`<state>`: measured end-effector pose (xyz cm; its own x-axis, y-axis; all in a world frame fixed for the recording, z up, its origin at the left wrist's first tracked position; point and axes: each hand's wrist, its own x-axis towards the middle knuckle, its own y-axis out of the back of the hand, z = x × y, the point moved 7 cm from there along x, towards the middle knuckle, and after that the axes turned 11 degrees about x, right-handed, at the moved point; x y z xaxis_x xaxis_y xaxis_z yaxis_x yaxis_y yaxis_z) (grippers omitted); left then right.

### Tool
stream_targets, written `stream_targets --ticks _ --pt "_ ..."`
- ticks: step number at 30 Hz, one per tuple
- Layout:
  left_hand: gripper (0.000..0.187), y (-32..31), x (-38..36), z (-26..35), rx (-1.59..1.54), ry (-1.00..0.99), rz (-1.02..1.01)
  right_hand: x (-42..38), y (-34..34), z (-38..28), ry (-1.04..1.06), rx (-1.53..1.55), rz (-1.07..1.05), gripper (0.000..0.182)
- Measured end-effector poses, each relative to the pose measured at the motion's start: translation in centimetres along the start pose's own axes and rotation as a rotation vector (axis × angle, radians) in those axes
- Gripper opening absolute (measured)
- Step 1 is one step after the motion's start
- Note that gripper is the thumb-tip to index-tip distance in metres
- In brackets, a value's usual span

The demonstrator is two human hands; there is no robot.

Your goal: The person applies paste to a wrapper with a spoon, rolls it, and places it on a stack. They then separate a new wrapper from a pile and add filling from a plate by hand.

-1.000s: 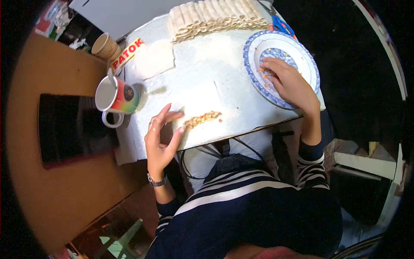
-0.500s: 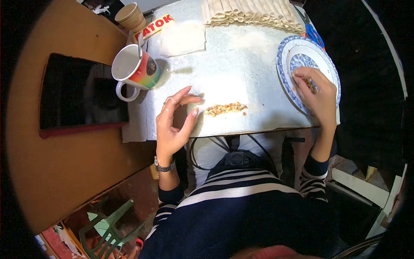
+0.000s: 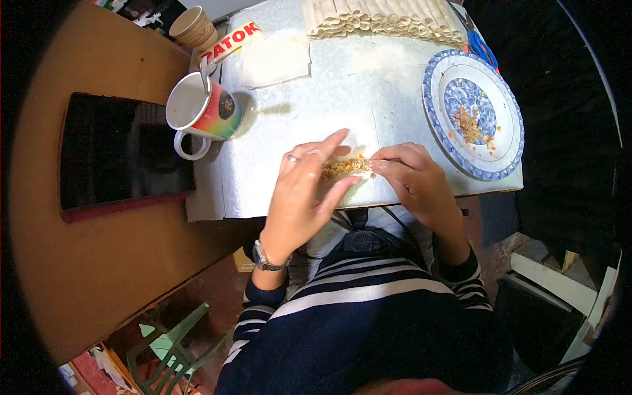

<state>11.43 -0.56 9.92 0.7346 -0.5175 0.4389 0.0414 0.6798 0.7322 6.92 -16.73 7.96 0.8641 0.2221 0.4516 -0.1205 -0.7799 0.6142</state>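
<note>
A line of crumbly orange and tan filling (image 3: 345, 167) lies on the pale table surface near the front edge. My left hand (image 3: 304, 187) is over its left end, fingers apart, with nothing held. At the right end, the fingertips of my right hand (image 3: 419, 184) are pinched together against the filling; what they hold is too small to name. A blue-and-white plate (image 3: 503, 153) on the right bears a small heap of the same filling (image 3: 470, 126). Many rolled wrappers (image 3: 382, 18) are stacked at the back, and a flat pale wrapper (image 3: 275, 60) lies left of them.
A mug (image 3: 220, 112) with a spoon stands at the left. Behind it are a tan cup (image 3: 193, 27) and a PATOK packet (image 3: 232, 41). Blue scissors (image 3: 482, 50) lie behind the plate. A black flat device (image 3: 125, 148) rests on the brown surface at far left.
My right hand has moved left from the plate to the right end of the filling. My left hand has moved right, over the filling's left end.
</note>
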Motion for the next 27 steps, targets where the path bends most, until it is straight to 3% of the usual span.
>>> stream_targets --ticks 9,12,18,27 --pt "0.075 -3.2 0.8 0.3 0.038 0.032 -0.143 -0.4 -0.7 1.1 -0.028 0.143 -0.071 0.023" --pt "0.073 -3.4 0.8 0.3 0.044 0.039 -0.144 0.2 -0.3 0.8 -0.222 0.147 -0.059 0.024" --pt "0.067 -3.7 0.8 0.2 0.004 0.051 -0.127 -0.2 0.2 1.5 -0.384 0.282 -0.009 0.024" --pt "0.062 -3.3 0.7 0.2 -0.01 0.083 -0.131 0.2 0.0 1.0 -0.285 0.167 -0.043 0.022"
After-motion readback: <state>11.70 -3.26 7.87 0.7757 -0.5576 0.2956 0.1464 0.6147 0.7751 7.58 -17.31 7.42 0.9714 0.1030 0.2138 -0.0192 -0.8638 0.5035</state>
